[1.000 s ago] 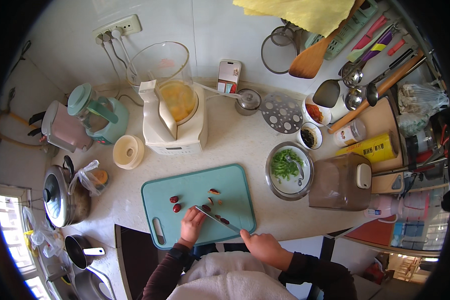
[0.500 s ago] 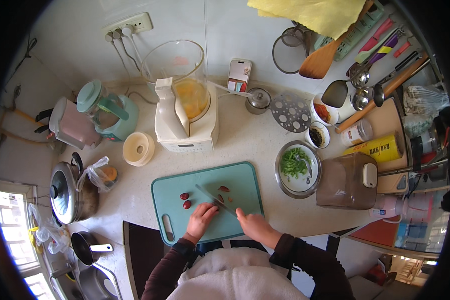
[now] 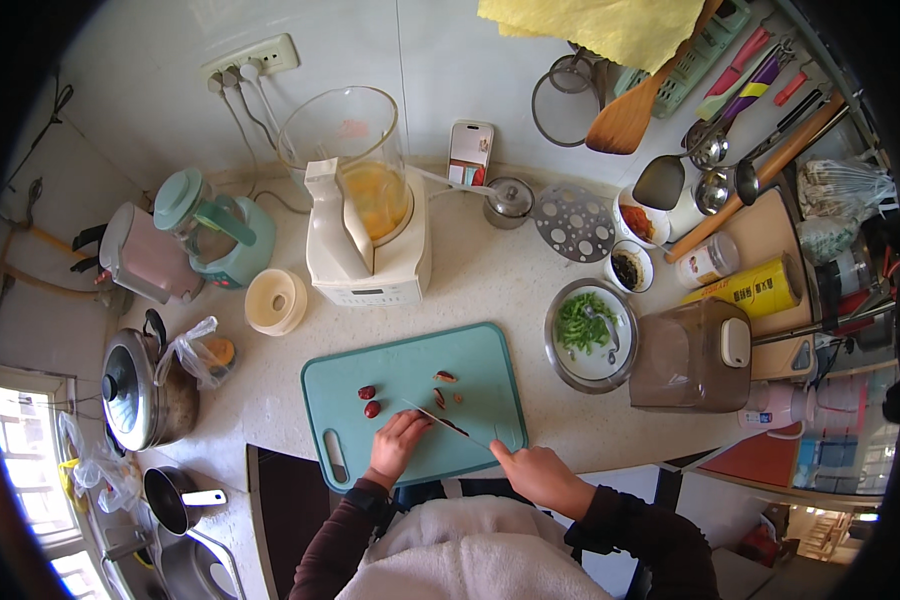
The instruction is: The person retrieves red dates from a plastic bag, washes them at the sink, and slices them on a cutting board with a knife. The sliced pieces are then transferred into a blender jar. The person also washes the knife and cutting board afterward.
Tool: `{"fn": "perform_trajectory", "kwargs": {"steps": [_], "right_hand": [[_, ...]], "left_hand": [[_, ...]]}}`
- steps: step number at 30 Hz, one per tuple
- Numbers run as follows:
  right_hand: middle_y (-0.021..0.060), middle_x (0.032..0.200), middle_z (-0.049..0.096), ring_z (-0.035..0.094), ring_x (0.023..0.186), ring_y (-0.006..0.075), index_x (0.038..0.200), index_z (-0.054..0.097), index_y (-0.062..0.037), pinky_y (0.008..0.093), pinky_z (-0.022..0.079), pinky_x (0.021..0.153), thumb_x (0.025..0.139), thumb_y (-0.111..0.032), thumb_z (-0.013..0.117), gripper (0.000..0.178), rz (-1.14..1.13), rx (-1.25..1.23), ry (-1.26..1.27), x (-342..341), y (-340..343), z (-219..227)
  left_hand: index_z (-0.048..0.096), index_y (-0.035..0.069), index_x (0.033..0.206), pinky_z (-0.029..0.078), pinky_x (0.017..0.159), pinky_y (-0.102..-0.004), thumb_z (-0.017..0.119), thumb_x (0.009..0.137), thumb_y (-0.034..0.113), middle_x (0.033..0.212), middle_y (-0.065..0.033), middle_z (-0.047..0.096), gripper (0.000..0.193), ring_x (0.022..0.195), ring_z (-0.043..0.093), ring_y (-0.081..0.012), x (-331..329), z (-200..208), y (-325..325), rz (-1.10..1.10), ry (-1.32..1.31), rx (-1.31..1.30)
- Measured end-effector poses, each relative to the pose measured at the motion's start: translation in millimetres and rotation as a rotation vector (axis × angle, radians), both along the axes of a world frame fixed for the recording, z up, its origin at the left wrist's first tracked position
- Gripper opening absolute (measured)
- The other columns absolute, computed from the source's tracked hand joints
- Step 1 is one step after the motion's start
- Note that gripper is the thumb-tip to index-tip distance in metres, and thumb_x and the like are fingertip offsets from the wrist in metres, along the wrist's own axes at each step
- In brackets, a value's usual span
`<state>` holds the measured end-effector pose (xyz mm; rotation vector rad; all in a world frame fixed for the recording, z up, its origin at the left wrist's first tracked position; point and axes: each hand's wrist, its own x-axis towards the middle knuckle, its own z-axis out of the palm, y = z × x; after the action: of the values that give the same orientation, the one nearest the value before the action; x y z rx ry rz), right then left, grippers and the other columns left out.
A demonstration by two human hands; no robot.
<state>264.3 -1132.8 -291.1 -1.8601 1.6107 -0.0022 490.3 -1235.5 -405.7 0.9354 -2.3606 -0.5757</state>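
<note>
A green cutting board point(image 3: 340, 385) lies at the counter's front edge. My right hand point(image 3: 545, 478) is closed round a knife's handle. The knife blade point(image 3: 436, 417) slants up and left across the board, beside my left fingertips. My left hand point(image 3: 398, 440) rests on the board with its fingers bent and pressed together; what they pinch is hidden. Two whole red dates, one point(image 3: 367, 392) just behind the other point(image 3: 372, 409), lie left of the blade. Beyond the blade are cut date pieces point(image 3: 445, 377) and a small brown bit point(image 3: 458, 398). Something dark red shows along the blade.
A blender point(image 3: 370, 270) stands behind the board, a cream bowl point(image 3: 275, 302) to its left. Rightward are a metal bowl point(image 3: 560, 365) with chopped greens and a brown container point(image 3: 690, 360). A lidded pot point(image 3: 135, 385) stands at the left; utensils hang at the right.
My right hand has drawn the knife back toward me and right, so its tip is now near my left fingertips. The left hand has barely shifted. The whole view has moved slightly.
</note>
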Motion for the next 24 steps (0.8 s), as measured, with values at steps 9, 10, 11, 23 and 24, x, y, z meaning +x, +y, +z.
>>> {"fn": "perform_trajectory", "kwargs": {"steps": [9, 10, 11, 23, 24], "right_hand": [[0.0183, 0.058, 0.057, 0.058, 0.054, 0.0395, 0.101, 0.038, -0.0004, 0.0489, 0.045, 0.048, 0.082, -0.005, 0.045, 0.021, -0.036, 0.031, -0.058, 19, 1, -22], [0.0183, 0.058, 0.057, 0.058, 0.054, 0.0395, 0.104, 0.039, 0.0002, 0.0490, 0.045, 0.048, 0.083, -0.005, 0.045, 0.023, -0.048, -0.008, -0.072, 20, 0, -28], [0.0182, 0.059, 0.057, 0.059, 0.055, 0.0388, 0.105, 0.038, 0.0007, 0.0487, 0.045, 0.048, 0.083, -0.005, 0.046, 0.024, -0.017, -0.012, -0.047, 23, -2, -33], [0.0182, 0.058, 0.057, 0.058, 0.054, 0.0370, 0.117, 0.039, 0.0038, 0.0486, 0.043, 0.047, 0.080, -0.002, 0.048, 0.039, -0.046, -0.047, -0.073, 7, -18, -36], [0.0182, 0.058, 0.056, 0.058, 0.054, 0.0369, 0.116, 0.039, 0.0038, 0.0485, 0.043, 0.047, 0.080, -0.002, 0.047, 0.038, -0.027, -0.030, -0.053, 4, -15, -28]], "left_hand": [[0.063, 0.007, 0.085, 0.051, 0.065, -0.0322, 0.063, 0.072, 0.005, 0.087, -0.0043, 0.060, 0.013, 0.080, 0.061, -0.0226, 2, -8, 3, 0.061, 0.028, 0.096], [0.063, 0.007, 0.085, 0.051, 0.065, -0.0322, 0.063, 0.072, 0.004, 0.087, -0.0041, 0.060, 0.012, 0.080, 0.061, -0.0226, 2, -7, 3, 0.060, 0.036, 0.094], [0.063, 0.007, 0.084, 0.051, 0.065, -0.0323, 0.063, 0.073, 0.004, 0.087, -0.0040, 0.060, 0.012, 0.080, 0.061, -0.0225, 2, -6, 2, 0.061, 0.033, 0.098], [0.063, 0.005, 0.091, 0.050, 0.070, -0.0354, 0.064, 0.074, 0.002, 0.092, -0.0068, 0.059, 0.017, 0.085, 0.058, -0.0256, 8, 23, -3, -0.014, -0.123, 0.144], [0.063, 0.005, 0.090, 0.049, 0.069, -0.0355, 0.064, 0.074, 0.002, 0.091, -0.0067, 0.059, 0.016, 0.084, 0.058, -0.0257, 7, 23, -3, 0.004, -0.107, 0.135]]}}
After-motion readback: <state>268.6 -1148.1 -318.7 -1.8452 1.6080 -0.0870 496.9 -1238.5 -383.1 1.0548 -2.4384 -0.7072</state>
